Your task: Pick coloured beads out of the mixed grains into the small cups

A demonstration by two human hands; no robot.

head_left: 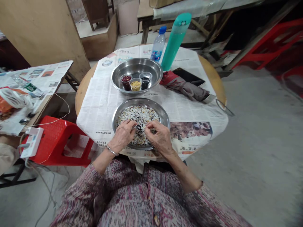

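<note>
In front of me lies a shallow steel basin (115, 115) with mixed white, black, yellow and reddish grains (139, 111) spread over its bottom. My left hand (123, 135) is over the left side of the grains, its thumb and fingertips drawn together. Over the right side, my right hand (159, 135) has thumb and forefinger pinched. Anything between either set of fingertips is too small to make out. Behind stands a larger steel basin (115, 74) holding three clear cups: one of dark red beans (126, 81), one of yellow kernels (135, 85), one of black beans (145, 82).
Newspaper (97, 101) covers the round table. Toward the back are a blue-capped plastic bottle (158, 45) and a tall teal bottle (175, 42). A folded umbrella (189, 85) and a dark tablet-like object (190, 76) lie right. A red stool (59, 135) bears a power strip (32, 142).
</note>
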